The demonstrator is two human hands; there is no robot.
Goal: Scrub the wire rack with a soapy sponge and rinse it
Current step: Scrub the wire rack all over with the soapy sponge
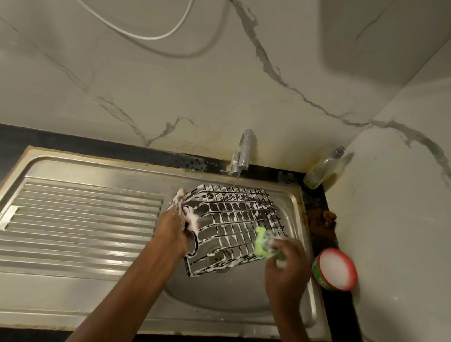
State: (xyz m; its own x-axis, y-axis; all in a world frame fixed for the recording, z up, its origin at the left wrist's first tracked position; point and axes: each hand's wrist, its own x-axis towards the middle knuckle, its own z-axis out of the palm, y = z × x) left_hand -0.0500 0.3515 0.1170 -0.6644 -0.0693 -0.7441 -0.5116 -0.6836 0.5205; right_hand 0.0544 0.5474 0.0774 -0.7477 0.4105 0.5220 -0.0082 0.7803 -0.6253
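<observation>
Soapy wire rack held tilted over the sink basin.

The left hand (pixel 178 224) has its fingers curled round the wire rack (pixel 231 226) at its left edge; the rack's long axis runs from near-left up toward the tap (pixel 242 151). The right hand (pixel 287 267) pinches a green sponge (pixel 263 242) against the rack's right side.

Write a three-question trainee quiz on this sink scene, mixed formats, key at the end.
1. True or false: the left hand holds the rack by its edge.
2. The right hand holds: A) a brush B) a sponge C) a bottle
3. Fill in: the rack's wires are covered in ____ and it sits over the sink below the tap.

Key: 1 true; 2 B; 3 foam.
</observation>
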